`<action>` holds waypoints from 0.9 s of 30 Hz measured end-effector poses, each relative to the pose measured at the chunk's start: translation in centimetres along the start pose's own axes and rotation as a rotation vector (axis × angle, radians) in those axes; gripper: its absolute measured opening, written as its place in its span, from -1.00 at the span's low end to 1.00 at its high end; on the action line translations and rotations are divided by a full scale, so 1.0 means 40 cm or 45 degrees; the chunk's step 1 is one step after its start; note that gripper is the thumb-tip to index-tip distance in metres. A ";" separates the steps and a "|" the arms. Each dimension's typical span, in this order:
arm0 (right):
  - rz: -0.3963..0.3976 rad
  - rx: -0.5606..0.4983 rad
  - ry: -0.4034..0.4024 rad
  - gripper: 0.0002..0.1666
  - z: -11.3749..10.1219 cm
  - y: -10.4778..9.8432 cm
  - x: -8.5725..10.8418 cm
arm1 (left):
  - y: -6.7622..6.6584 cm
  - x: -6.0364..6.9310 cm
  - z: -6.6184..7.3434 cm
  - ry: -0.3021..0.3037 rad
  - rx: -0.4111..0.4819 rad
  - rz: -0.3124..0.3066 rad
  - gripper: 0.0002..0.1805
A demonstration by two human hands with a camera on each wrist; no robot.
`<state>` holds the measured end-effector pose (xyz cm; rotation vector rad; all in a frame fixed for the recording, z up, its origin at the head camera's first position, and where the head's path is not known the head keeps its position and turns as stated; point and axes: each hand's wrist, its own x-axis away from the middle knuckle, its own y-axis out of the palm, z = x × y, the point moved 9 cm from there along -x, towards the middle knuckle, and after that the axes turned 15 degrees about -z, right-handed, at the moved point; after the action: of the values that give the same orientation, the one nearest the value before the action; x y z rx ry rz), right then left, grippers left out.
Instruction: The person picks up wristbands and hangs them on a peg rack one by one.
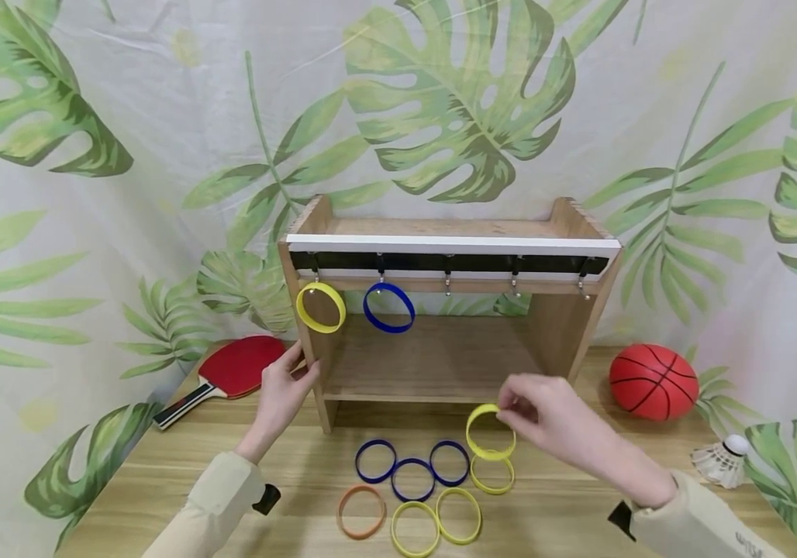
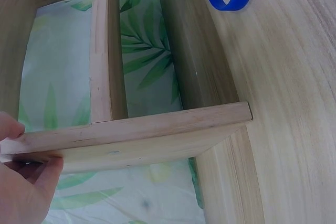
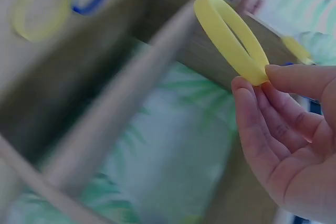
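My right hand (image 1: 545, 411) pinches a yellow silicone wristband (image 3: 231, 40) between thumb and fingertips, held in the air before the shelf's lower right. The left hand (image 1: 285, 399) grips the left side panel (image 2: 131, 135) of the wooden shelf (image 1: 433, 380), thumb and fingers on either face of its edge. Along the shelf's top front runs a black strip (image 1: 482, 264) with several small metal hooks. From the leftmost hook hangs a yellow wristband (image 1: 303, 318); a blue wristband (image 1: 389, 329) hangs on the one beside it.
On the table lie three blue wristbands (image 1: 412, 498), an orange wristband (image 1: 339, 515) and three yellow wristbands (image 1: 415, 552). A red table tennis bat (image 1: 241, 368) lies left of the shelf. A small red basketball (image 1: 653, 381) and a shuttlecock (image 1: 719, 461) are at the right.
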<state>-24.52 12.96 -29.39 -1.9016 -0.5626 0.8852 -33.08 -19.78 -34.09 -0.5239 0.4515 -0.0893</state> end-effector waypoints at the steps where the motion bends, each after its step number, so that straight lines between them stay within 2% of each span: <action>1: 0.005 0.007 -0.003 -0.73 -0.008 -0.022 -0.013 | 0.001 -0.001 0.000 0.001 0.002 -0.001 -0.60; 7: 0.111 0.067 -0.048 -0.78 -0.060 -0.142 -0.091 | -0.002 -0.003 0.009 -0.004 0.002 0.008 -0.62; 13: 0.186 0.111 0.013 -0.85 -0.074 -0.214 -0.159 | 0.001 -0.005 -0.003 -0.032 -0.003 -0.005 -0.58; 21: 0.156 0.158 0.088 -0.92 -0.083 -0.236 -0.231 | 0.010 -0.020 -0.093 -0.031 0.028 0.019 -0.54; 27: 0.124 0.218 0.123 -0.94 -0.075 -0.222 -0.261 | 0.008 -0.020 -0.102 -0.018 0.035 0.025 -0.56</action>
<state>-29.02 8.16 -16.99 -1.8166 -0.3275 0.8701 -35.62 -21.22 -37.10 -0.4923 0.4413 -0.0726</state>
